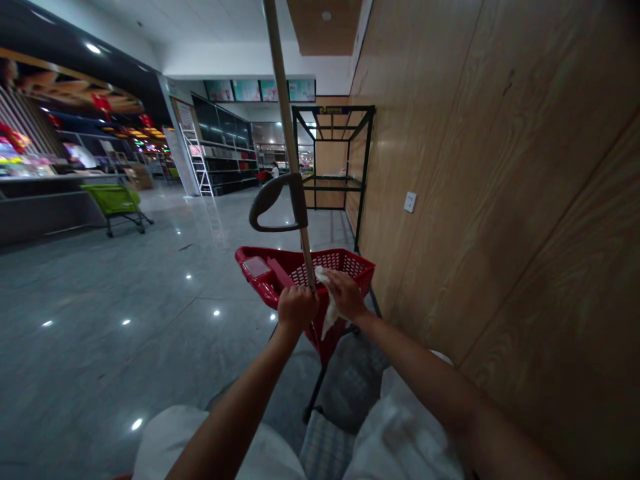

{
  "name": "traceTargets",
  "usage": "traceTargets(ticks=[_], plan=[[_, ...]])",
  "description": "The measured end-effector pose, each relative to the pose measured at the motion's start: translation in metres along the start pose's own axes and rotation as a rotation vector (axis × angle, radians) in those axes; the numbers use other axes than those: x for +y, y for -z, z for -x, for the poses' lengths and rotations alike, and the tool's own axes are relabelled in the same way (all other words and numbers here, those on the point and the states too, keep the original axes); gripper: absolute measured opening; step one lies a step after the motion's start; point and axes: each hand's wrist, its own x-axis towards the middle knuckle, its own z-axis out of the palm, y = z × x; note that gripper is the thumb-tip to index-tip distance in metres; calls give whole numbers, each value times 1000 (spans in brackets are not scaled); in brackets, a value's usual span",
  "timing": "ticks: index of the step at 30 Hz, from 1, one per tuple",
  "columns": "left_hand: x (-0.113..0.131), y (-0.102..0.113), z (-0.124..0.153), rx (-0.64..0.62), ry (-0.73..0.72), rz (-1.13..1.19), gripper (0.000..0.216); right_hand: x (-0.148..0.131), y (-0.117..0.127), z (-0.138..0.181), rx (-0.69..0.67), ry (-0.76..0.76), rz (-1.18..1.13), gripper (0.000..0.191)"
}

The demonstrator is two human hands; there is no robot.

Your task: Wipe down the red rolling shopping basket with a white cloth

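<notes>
A long metal pole (283,87) rises tilted in front of me, with a grey loop-shaped handle (256,207) fixed partway along it. My left hand (297,308) is closed round the lower part of this pole. Beside it, my right hand (345,293) presses a white cloth (330,319) against the pole, fingers bent over it; a loose end hangs below. Just beyond both hands stands a red plastic shopping cart (357,263) with perforated sides. My hands and the pole cover part of it, and the pole's lower end is hard to make out.
A wood-panelled wall (450,167) with a socket (410,202) runs close along my right. Ahead stands a black metal rack (367,153). A green cart (113,199) is by a counter at left, and a white ladder (200,163) leans near dark shelves (227,153).
</notes>
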Motion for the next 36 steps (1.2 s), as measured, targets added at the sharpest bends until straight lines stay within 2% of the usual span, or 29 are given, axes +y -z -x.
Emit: traceTargets(ticks=[3,5,9,11,14,17,19,21,23,26,28,30,32,34,36], plan=[[-8,-5,4,64,-89,-20,34,-10,-24,-8,-95,-16,-25,30],[-16,-8,7,105,-124,-36,31,-2,-30,-3,-171,-55,37,28],[-32,-12,13,180,-144,-51,25,32,-22,13,-232,-157,147,29],[-37,-15,15,211,-132,-50,24,37,-20,13,-257,-201,154,30],[-42,-19,14,263,-87,-43,25,18,-30,1,-298,-184,104,30],[-49,-23,10,303,-44,-27,26,-11,-49,-7,-236,-76,-21,28],[-58,-24,8,303,-42,-22,25,-15,-55,-3,-197,-23,-74,30],[-69,-26,8,282,-67,-21,26,-2,-50,6,-202,-31,-53,31],[-79,-27,10,277,-86,-15,26,20,-40,16,-228,-103,27,31],[-85,-33,13,383,-7,24,18,46,-28,22,-302,-232,144,29],[-79,-37,13,438,-22,80,16,45,-30,16,-349,-260,170,28],[-67,-42,9,376,-163,126,18,32,-39,5,-373,-237,150,27],[-56,-46,4,233,-267,129,18,17,-49,-5,-379,-180,89,27],[-48,-50,0,128,-248,106,20,9,-54,-10,-377,-164,49,28],[-45,-53,0,85,-198,86,25,9,-52,-9,-368,-240,93,28]])
